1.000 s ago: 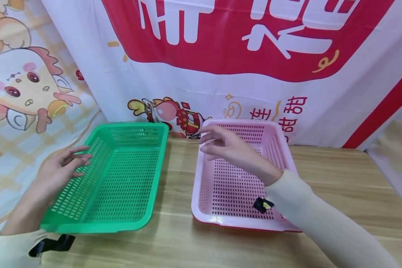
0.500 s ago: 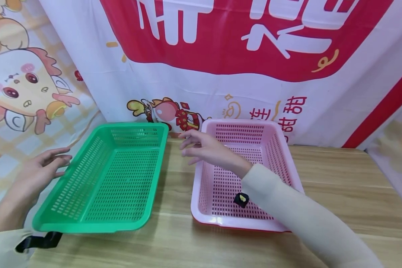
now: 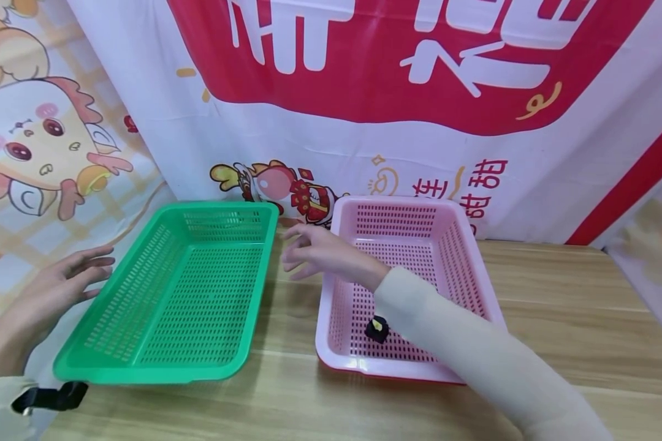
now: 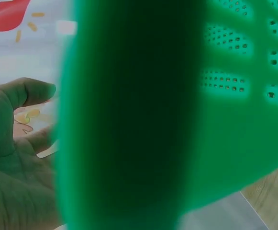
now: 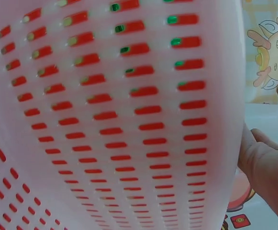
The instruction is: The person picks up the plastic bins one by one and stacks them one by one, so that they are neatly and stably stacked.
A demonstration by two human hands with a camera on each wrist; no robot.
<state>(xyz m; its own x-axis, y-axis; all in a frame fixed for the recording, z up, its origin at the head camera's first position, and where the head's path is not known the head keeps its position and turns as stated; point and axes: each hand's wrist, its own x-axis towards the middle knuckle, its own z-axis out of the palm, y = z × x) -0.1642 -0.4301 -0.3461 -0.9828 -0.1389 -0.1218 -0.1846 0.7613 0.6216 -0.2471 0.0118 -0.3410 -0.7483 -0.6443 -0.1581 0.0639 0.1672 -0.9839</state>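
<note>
Two perforated baskets stand side by side on a wooden table, a green basket (image 3: 198,306) on the left and a pink basket (image 3: 323,318) on the right. Beside the green basket's left rim, my left hand (image 3: 52,294) hangs with relaxed, slightly bent fingers and holds nothing. My right hand (image 3: 322,251) reaches over the pink basket's left rim, fingers loosely bent and empty above the gap between the baskets. The left wrist view shows the left hand (image 4: 21,143) partly hidden by blurred green plastic. In the right wrist view, the right hand (image 5: 268,167) shows past the pink wall (image 5: 215,143).
Behind the baskets hangs a white and red printed cloth (image 3: 309,138), with a cartoon-patterned cloth (image 3: 11,220) at the left. The wooden tabletop (image 3: 574,306) extends right of the pink basket. A black strap (image 3: 52,398) hangs at the left sleeve, and a black piece (image 3: 377,329) shows near the right sleeve.
My right hand has moved left from above the pink basket to the gap between the baskets. My left hand has moved left, away from over the green basket. Both baskets have stayed put.
</note>
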